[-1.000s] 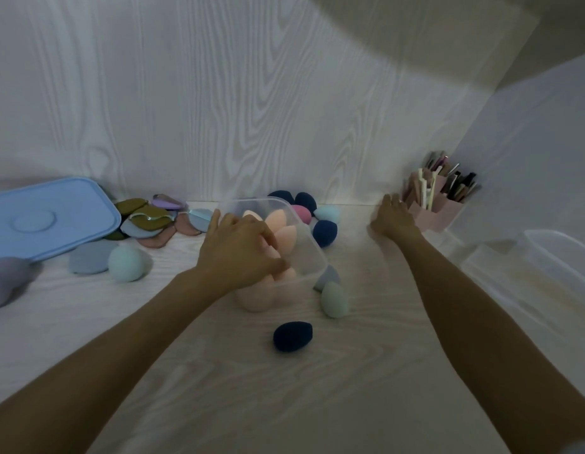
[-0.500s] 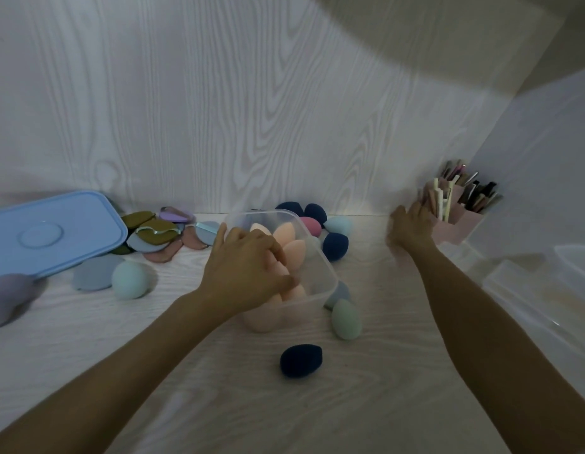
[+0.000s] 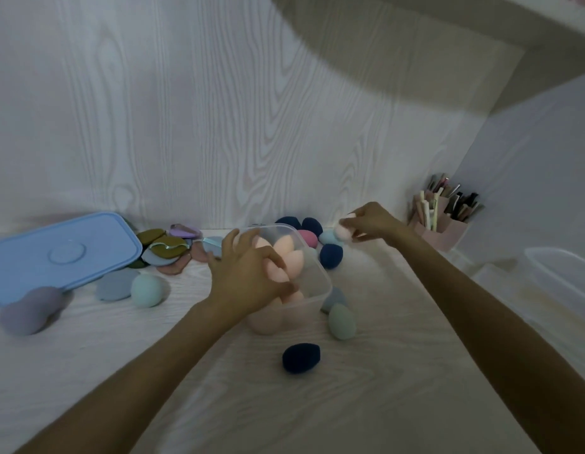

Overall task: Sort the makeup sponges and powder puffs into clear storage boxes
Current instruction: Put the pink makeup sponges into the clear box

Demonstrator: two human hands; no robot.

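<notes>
- Pale wood-grain table point(image 3: 366, 404) w/ matching back wall; dim light makes similar colours easy to mix up.
- Blue lid point(image 3: 58, 253) & flat powder puffs point(image 3: 163, 245) sit far left, unsorted.
- Left hand point(image 3: 248, 276) curls over peach sponges in the clear box point(image 3: 312, 291); pressing on the near edge could tip it.
- Right hand point(image 3: 373, 224) pinches a pale pink sponge point(image 3: 343, 231) above the loose ones; light grip, may drop & roll.

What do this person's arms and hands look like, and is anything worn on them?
Both forearms are bare all the way to the bottom edge of the picture: no sleeves, gloves, watch or bracelets show. The left hand and right hand are bare too. The picture is too soft to show rings or nail polish.
</notes>
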